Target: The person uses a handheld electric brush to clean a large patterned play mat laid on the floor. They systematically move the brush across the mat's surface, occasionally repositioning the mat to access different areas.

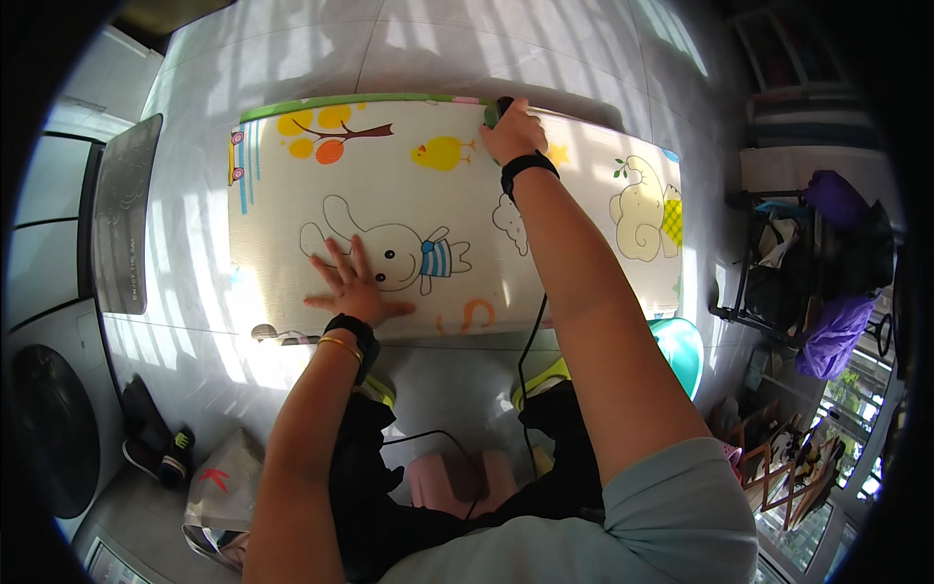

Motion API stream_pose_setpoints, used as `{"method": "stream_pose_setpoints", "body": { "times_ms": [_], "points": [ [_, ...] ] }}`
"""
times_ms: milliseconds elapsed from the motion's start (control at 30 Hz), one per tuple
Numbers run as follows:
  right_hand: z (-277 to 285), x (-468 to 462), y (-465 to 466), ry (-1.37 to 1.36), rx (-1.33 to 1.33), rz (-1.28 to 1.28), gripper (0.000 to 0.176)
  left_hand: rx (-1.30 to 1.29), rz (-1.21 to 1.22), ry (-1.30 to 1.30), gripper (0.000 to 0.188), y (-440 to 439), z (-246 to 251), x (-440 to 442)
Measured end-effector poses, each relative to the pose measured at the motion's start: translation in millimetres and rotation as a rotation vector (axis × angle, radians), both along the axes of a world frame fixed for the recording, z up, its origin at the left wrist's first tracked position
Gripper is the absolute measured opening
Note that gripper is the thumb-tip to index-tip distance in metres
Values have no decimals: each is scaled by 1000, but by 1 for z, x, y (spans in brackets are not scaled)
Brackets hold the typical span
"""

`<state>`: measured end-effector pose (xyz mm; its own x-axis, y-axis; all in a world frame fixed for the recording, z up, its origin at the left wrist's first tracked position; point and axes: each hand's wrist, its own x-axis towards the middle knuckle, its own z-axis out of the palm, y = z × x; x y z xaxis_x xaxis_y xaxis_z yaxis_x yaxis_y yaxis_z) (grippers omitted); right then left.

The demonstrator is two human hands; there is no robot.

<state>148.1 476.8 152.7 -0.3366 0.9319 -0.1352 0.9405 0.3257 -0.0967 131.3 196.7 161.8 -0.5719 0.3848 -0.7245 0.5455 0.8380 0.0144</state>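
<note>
A cream sheet printed with cartoon animals (481, 197) covers a low rectangular surface in front of me. My left hand (357, 288) lies palm down on it with spread fingers, over the printed rabbit's ears and head. At the far edge, my right hand (516, 128) is closed around a small dark object (503, 104), mostly hidden by the fingers, so its kind cannot be told. A green patch shows beside these fingers. Black bands circle both wrists, and a gold bangle is on the left one.
A black cable (524, 365) runs down from the near edge beside my right forearm. A teal basin (678, 354) stands at the near right corner. A pink stool (445, 478) is between my legs. A grey mat (128, 219) lies at left, a black cart (766, 270) at right.
</note>
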Motion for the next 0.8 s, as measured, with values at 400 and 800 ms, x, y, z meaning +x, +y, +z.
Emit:
{"method": "stream_pose_setpoints", "body": {
  "times_ms": [400,800],
  "points": [
    [45,141,0,-7,-521,85,102,-75,33,-131,126,44,40,-23],
    [-14,230,-13,-253,-325,79,111,839,149,370,85,216,1,-9]
  ]
}}
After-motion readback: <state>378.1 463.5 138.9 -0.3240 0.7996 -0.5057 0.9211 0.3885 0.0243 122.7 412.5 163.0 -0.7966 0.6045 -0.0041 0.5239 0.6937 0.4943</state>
